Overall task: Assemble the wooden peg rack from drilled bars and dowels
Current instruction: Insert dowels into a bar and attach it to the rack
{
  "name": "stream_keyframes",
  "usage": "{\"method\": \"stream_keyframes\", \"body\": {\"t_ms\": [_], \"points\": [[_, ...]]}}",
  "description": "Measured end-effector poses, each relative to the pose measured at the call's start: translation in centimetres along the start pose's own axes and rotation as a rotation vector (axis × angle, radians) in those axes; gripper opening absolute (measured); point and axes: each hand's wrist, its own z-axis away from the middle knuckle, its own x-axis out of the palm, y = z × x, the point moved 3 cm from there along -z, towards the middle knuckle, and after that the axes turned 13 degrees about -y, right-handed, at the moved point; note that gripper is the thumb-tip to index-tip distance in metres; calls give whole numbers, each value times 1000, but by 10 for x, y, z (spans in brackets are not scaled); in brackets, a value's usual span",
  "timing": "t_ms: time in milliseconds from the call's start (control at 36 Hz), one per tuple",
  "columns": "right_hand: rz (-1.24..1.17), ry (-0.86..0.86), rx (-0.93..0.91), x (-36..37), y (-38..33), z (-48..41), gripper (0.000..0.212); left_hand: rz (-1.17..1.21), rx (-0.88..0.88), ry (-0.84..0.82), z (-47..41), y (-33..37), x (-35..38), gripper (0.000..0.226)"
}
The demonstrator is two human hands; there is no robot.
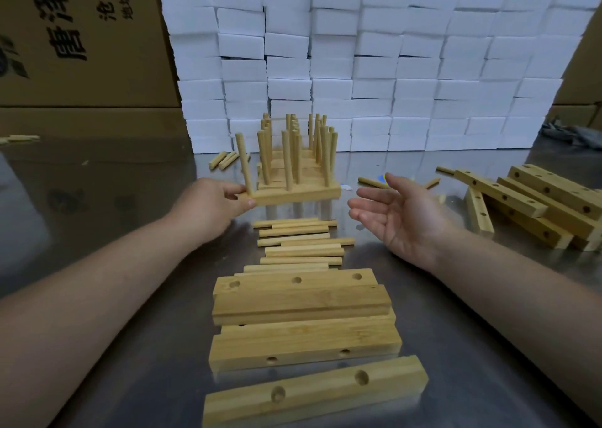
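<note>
My left hand (pixel 216 201) pinches the left end of a wooden bar (pixel 298 194) with three upright dowels, held just in front of a row of finished peg bars (pixel 294 163). My right hand (pixel 395 214) hovers open, palm up and turned left, to the right of that bar, holding nothing. Several loose dowels (pixel 301 243) lie in a stack in the middle of the table. Nearer me, several drilled bars (pixel 301 321) lie flat, their holes showing.
A pile of drilled bars (pixel 534 204) lies at the right on the shiny metal table (pixel 114 219). A wall of white foam blocks (pixel 374 66) stands behind the work area, with cardboard boxes (pixel 81 43) at left. A few stray dowels (pixel 224 159) lie near the foam.
</note>
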Motion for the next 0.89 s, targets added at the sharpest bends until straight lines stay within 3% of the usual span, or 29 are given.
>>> {"method": "stream_keyframes", "body": {"t_ms": [222, 361, 444, 528, 889], "points": [[83, 13, -21, 2, 4, -1, 33, -110, -31, -16, -5, -10, 11, 40], [147, 0, -33, 4, 5, -2, 29, -215, -26, -70, -9, -9, 14, 20], [180, -9, -41, 4, 6, -3, 27, -259, -19, -54, -14, -9, 16, 22], [208, -24, -47, 5, 7, -4, 26, -271, -34, -7, -19, -10, 15, 39], [267, -42, -61, 5, 8, -5, 23, -366, -35, -1, -48, 0, 22, 41]]}}
